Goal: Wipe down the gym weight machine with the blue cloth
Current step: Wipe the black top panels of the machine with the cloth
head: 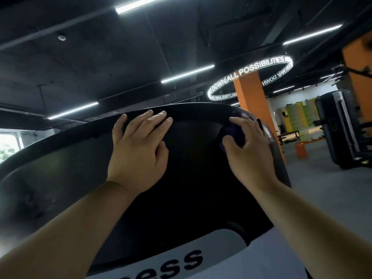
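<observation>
Dim gym (322,188), left hand (138,150) on machine (191,188), right hand (251,156) gripping blue cloth (234,132)

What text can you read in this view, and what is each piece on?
"DOWN ALL POSSIBILITIES": front arc of the lit ring sign hanging below the ceiling.
"WAY DOWN" and "BILITIES ARE O": the ring's far arc, seen reversed and only partly legible.
"ess": black letters on the white panel, apparently part of the weight machine, cut off by the frame edge.
Nothing else is legible.
</observation>
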`<state>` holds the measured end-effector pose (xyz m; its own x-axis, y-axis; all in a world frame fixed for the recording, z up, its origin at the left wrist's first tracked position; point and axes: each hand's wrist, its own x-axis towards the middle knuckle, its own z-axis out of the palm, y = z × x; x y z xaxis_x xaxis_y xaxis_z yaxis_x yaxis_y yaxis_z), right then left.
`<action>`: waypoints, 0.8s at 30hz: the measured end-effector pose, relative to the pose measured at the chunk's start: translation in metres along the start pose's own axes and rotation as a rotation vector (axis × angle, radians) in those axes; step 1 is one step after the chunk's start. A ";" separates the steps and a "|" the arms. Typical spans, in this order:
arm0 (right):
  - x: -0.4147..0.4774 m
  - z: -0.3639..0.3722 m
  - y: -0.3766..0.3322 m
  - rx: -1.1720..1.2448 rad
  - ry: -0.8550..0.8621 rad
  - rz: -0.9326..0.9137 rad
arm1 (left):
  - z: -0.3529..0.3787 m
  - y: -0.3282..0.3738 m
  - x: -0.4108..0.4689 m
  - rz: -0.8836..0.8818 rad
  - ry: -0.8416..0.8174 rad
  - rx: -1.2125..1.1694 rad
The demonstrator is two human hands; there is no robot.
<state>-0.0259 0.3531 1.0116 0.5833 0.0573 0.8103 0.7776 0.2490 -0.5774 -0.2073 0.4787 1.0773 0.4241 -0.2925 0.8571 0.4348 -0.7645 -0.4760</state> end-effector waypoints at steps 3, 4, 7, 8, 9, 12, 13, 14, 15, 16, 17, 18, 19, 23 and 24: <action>-0.031 0.019 -0.013 -0.152 -0.197 -0.499 | -0.002 0.000 0.000 -0.003 -0.016 -0.025; -0.037 0.017 -0.008 -0.222 -0.275 -0.640 | -0.002 0.000 0.000 -0.002 -0.023 -0.034; -0.027 0.002 0.010 -0.242 -0.186 -0.500 | -0.003 -0.001 0.000 0.006 -0.048 -0.044; -0.024 0.000 0.009 -0.178 -0.069 -0.317 | -0.003 -0.002 0.000 0.023 -0.058 -0.044; -0.025 0.002 0.009 -0.136 0.035 -0.147 | -0.003 -0.003 -0.001 0.055 -0.066 -0.049; -0.057 0.027 -0.004 -0.213 0.099 -0.039 | -0.001 -0.004 -0.004 0.225 -0.078 -0.076; -0.074 0.034 -0.010 -0.248 0.070 -0.136 | 0.000 -0.005 -0.005 0.278 -0.077 -0.075; -0.091 0.038 -0.014 -0.278 0.028 -0.243 | 0.001 -0.006 -0.006 0.317 -0.074 -0.073; -0.104 0.037 -0.012 -0.326 -0.017 -0.338 | 0.003 -0.006 -0.007 0.340 -0.070 -0.074; -0.110 0.032 -0.008 -0.385 -0.048 -0.410 | 0.003 -0.007 -0.007 0.350 -0.066 -0.078; -0.108 0.026 0.001 -0.429 -0.042 -0.430 | 0.004 -0.007 -0.008 0.355 -0.064 -0.082; -0.099 0.020 0.012 -0.432 -0.007 -0.377 | 0.005 -0.007 -0.008 0.360 -0.067 -0.084; -0.087 0.015 0.022 -0.375 0.048 -0.254 | 0.006 -0.007 -0.007 0.369 -0.074 -0.083; -0.045 0.005 0.039 -0.123 0.276 0.283 | 0.007 -0.006 -0.008 0.399 -0.093 -0.057; -0.049 0.010 0.035 -0.142 0.287 0.269 | 0.007 -0.005 -0.008 0.400 -0.100 -0.049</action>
<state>-0.0301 0.3682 0.9526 0.7962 -0.1745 0.5793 0.6015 0.1250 -0.7891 -0.2073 0.4891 1.0719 0.6276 -0.5166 0.5824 0.1828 -0.6294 -0.7553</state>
